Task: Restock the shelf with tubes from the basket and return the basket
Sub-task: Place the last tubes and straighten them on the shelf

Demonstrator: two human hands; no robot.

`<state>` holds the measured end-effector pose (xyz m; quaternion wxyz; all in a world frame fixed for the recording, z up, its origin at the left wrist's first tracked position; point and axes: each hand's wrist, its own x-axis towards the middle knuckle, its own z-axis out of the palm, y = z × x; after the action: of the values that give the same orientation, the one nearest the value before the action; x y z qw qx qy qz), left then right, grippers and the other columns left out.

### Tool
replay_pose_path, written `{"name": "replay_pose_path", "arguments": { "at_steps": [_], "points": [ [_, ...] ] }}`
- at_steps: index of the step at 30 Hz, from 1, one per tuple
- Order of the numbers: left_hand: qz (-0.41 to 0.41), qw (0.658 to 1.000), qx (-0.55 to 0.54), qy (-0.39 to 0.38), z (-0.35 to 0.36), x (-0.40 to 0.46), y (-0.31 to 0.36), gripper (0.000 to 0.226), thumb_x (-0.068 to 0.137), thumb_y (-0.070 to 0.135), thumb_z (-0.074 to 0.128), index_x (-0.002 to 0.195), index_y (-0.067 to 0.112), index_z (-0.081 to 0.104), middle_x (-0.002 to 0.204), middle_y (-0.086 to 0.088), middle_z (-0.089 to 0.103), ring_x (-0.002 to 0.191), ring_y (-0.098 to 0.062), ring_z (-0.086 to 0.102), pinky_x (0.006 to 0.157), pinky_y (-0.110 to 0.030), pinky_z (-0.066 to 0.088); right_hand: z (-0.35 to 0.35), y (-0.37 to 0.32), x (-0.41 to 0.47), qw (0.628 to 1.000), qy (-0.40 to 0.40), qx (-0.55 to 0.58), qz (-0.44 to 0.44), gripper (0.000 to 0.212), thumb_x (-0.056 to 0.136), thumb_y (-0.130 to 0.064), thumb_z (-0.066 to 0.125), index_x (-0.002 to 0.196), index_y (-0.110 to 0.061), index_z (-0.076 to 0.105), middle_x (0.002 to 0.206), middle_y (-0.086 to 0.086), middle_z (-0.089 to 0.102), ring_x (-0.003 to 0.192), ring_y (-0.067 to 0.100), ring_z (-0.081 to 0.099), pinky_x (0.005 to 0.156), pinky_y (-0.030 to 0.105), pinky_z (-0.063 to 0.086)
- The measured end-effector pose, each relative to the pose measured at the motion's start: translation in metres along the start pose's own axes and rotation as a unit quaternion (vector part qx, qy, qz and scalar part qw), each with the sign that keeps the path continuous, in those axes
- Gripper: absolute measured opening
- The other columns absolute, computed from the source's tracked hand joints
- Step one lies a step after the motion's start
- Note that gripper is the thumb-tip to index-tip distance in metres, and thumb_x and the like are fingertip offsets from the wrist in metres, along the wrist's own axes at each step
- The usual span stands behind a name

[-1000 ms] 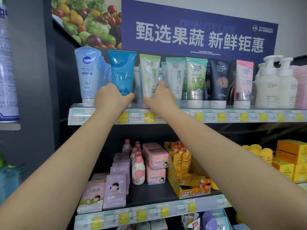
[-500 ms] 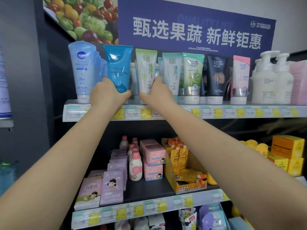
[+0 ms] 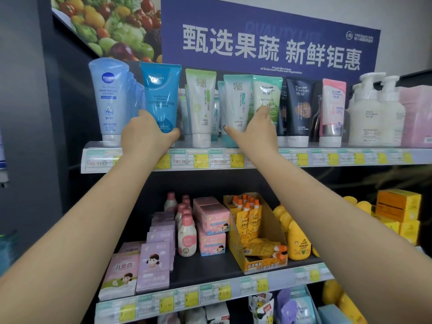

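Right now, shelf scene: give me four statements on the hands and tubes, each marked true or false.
1. The left hand grips the teal-blue tube. True.
2. The right hand holds a pump bottle. False: it is at the pale teal tube; the pump bottles stand untouched further right.
3. The black tube stands upright on its cap. True.
4. The basket sits on the top shelf. False: no basket is in view.

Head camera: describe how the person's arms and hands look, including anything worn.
Both forearms are bare right to the bottom of the frame, with no sleeves showing. The left hand and right hand wear no gloves; no watch, bracelet or ring is visible. A thumbnail on the right hand looks short and unpainted.
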<state>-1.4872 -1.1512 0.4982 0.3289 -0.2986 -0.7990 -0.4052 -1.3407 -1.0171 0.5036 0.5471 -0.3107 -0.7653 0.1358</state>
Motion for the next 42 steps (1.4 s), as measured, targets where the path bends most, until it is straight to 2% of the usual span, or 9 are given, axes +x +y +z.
{"name": "replay_pose_path", "arguments": {
  "at_steps": [4, 8, 12, 18, 25, 29, 32, 38, 42],
  "points": [
    [0.001, 1.000, 0.000, 0.003, 0.000, 0.000, 0.000, 0.061, 0.078, 0.049, 0.062, 0.111, 0.002, 0.044, 0.106, -0.018, 0.058, 0.092, -0.034, 0.057, 0.063, -0.033, 0.037, 0.001, -0.002, 0.002, 0.998, -0.050, -0.046, 0.010, 0.077, 0.076, -0.048, 0.069, 0.128, -0.006, 0.030, 0.118, 0.009, 0.056, 0.105, 0.028, 0.057, 0.068, 0.032, 0.043],
    [0.004, 1.000, 0.001, 0.009, 0.000, -0.002, 0.001, 0.059, 0.079, 0.048, 0.061, 0.109, 0.001, 0.044, 0.104, -0.018, 0.059, 0.091, -0.035, 0.057, 0.063, -0.034, 0.038, 0.002, -0.003, 0.003, 0.995, -0.060, -0.079, 0.008, 0.065, 0.080, -0.042, 0.067, 0.123, -0.005, 0.034, 0.119, 0.011, 0.055, 0.106, 0.029, 0.055, 0.067, 0.031, 0.037],
    [0.004, 1.000, 0.005, 0.011, 0.001, -0.003, 0.002, 0.058, 0.080, 0.047, 0.060, 0.109, -0.001, 0.044, 0.103, -0.020, 0.058, 0.092, -0.037, 0.056, 0.064, -0.034, 0.038, 0.001, -0.002, 0.002, 0.996, -0.062, -0.069, 0.004, 0.054, 0.082, -0.034, 0.063, 0.119, -0.005, 0.036, 0.115, 0.012, 0.057, 0.095, 0.028, 0.054, 0.065, 0.031, 0.037],
    [0.006, 1.000, 0.004, 0.016, 0.001, -0.005, 0.002, 0.058, 0.080, 0.048, 0.059, 0.109, 0.000, 0.044, 0.103, -0.019, 0.058, 0.091, -0.035, 0.056, 0.063, -0.034, 0.037, -0.002, -0.004, 0.000, 0.995, -0.078, -0.068, -0.001, 0.052, 0.083, -0.033, 0.060, 0.120, -0.006, 0.035, 0.116, 0.012, 0.055, 0.086, 0.023, 0.046, 0.065, 0.032, 0.038],
    [0.007, 1.000, 0.005, 0.019, 0.003, -0.004, 0.001, 0.059, 0.080, 0.049, 0.059, 0.108, -0.001, 0.044, 0.101, -0.020, 0.058, 0.090, -0.037, 0.056, 0.064, -0.035, 0.038, -0.004, 0.000, -0.001, 0.994, -0.081, -0.064, -0.023, 0.053, 0.084, -0.041, 0.061, 0.117, -0.006, 0.037, 0.113, 0.010, 0.057, 0.097, 0.028, 0.055, 0.065, 0.031, 0.038],
    [0.004, 1.000, 0.004, 0.018, 0.003, -0.004, 0.001, 0.059, 0.080, 0.048, 0.059, 0.108, -0.001, 0.044, 0.102, -0.021, 0.058, 0.090, -0.037, 0.056, 0.063, -0.035, 0.037, -0.014, 0.003, -0.001, 0.999, 0.011, -0.015, -0.037, 0.048, 0.089, -0.048, 0.051, 0.112, -0.007, 0.041, 0.097, 0.006, 0.055, 0.086, 0.023, 0.052, 0.064, 0.029, 0.034],
    [0.002, 1.000, 0.001, 0.016, 0.003, -0.004, 0.001, 0.058, 0.081, 0.047, 0.059, 0.109, -0.001, 0.044, 0.102, -0.021, 0.058, 0.091, -0.037, 0.056, 0.064, -0.035, 0.038, -0.022, 0.013, 0.010, 0.996, 0.085, -0.025, -0.032, 0.042, 0.088, -0.033, 0.056, 0.114, -0.004, 0.041, 0.108, 0.011, 0.052, 0.096, 0.028, 0.050, 0.070, 0.030, 0.034],
    [0.002, 1.000, 0.003, 0.015, 0.003, -0.005, 0.002, 0.057, 0.081, 0.046, 0.059, 0.108, -0.001, 0.044, 0.101, -0.021, 0.058, 0.090, -0.037, 0.056, 0.065, -0.036, 0.039, -0.023, 0.034, 0.021, 0.994, 0.015, -0.102, 0.037, 0.068, 0.079, -0.042, 0.067, 0.124, -0.002, 0.033, 0.125, 0.017, 0.044, 0.113, 0.035, 0.048, 0.090, 0.041, 0.041],
    [0.006, 1.000, -0.003, 0.022, 0.003, -0.007, 0.002, 0.055, 0.081, 0.045, 0.060, 0.106, -0.001, 0.045, 0.099, -0.021, 0.059, 0.088, -0.037, 0.057, 0.064, -0.035, 0.038, -0.024, 0.038, 0.025, 0.992, -0.022, -0.115, 0.054, 0.069, 0.078, -0.040, 0.070, 0.123, -0.003, 0.033, 0.119, 0.016, 0.055, 0.106, 0.034, 0.055, 0.075, 0.038, 0.044]
  ]
}}
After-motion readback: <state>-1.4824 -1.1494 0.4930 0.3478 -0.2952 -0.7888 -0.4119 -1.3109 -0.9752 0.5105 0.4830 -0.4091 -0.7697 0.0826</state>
